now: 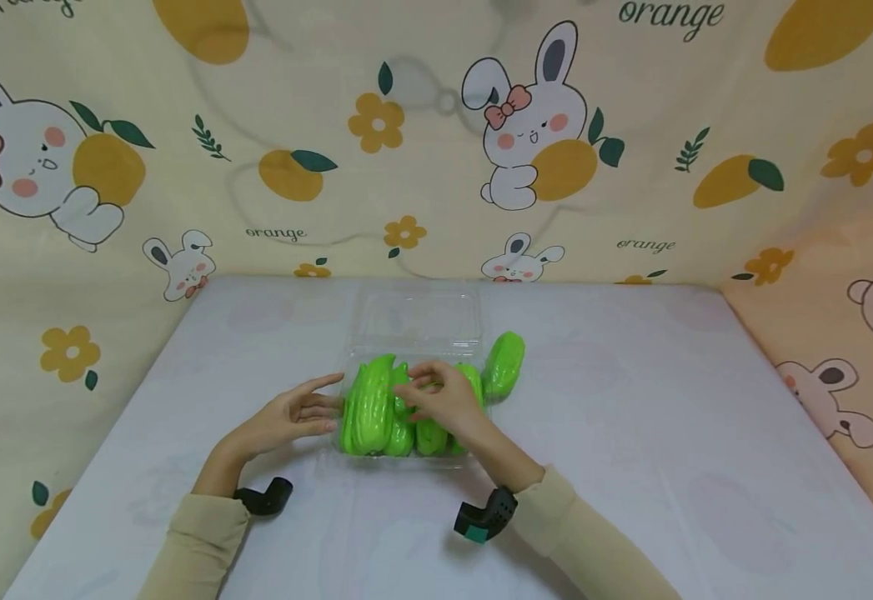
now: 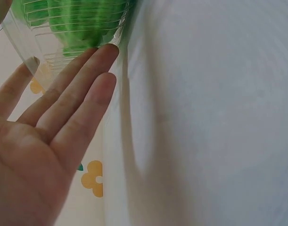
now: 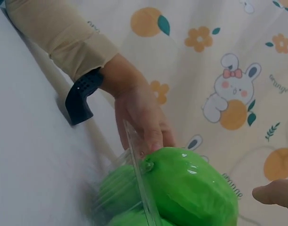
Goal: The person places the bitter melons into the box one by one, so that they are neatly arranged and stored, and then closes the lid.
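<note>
A clear plastic clamshell box (image 1: 417,315) sits with its lid folded back. Several glossy green vegetables (image 1: 373,408), long and ribbed like gourds or peppers, lie side by side in it. Another green vegetable (image 1: 504,365) lies outside, against the right side. My left hand (image 1: 289,418) is at the box's left wall, its fingers extended; in the left wrist view the fingertips (image 2: 106,55) are by the ridged plastic. My right hand (image 1: 447,406) hovers over the vegetables with loosely bent fingers and nothing visibly held. In the right wrist view only a fingertip (image 3: 275,194) of it shows.
The box stands on a table with a white cloth (image 1: 631,433). Behind and at the sides hangs a cream curtain (image 1: 421,183) printed with rabbits and oranges. Each wrist wears a black camera mount (image 1: 490,515).
</note>
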The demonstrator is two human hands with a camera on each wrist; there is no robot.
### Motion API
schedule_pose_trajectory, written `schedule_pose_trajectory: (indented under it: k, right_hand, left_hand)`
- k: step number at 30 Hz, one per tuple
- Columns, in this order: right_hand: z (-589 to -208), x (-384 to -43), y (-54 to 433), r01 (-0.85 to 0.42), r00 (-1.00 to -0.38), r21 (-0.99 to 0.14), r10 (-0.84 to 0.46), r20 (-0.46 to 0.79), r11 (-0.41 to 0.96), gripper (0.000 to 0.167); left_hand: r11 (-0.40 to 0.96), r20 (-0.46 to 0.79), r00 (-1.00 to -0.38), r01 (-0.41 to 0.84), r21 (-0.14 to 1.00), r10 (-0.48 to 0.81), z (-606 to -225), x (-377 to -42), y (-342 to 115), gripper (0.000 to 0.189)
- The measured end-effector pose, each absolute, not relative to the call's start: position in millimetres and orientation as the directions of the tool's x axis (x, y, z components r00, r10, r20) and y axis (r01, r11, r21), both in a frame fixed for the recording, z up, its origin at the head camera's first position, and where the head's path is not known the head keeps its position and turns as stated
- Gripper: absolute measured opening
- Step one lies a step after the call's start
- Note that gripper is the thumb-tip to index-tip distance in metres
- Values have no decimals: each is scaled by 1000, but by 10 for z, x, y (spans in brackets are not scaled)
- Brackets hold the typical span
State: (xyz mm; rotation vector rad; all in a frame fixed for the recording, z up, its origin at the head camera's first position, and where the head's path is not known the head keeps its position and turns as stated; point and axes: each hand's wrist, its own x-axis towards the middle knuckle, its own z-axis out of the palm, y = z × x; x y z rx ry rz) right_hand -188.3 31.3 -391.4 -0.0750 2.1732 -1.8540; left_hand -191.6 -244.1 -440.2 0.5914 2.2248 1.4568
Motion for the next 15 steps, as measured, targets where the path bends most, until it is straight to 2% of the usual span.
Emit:
schedule_pose_trajectory:
  k: [5, 15]
  right_hand:
    - [-3887, -1864, 383, 146, -956, -976, -232, -182, 162, 36]
    - [-3921, -1853, 579, 58, -969, -986, -230, -93, 158, 31]
  left_hand:
    - [356, -105, -823, 123, 926, 558, -4402, -1903, -2444, 75]
    - [355, -107, -820, 123, 927, 563, -4388, -1904, -2436, 75]
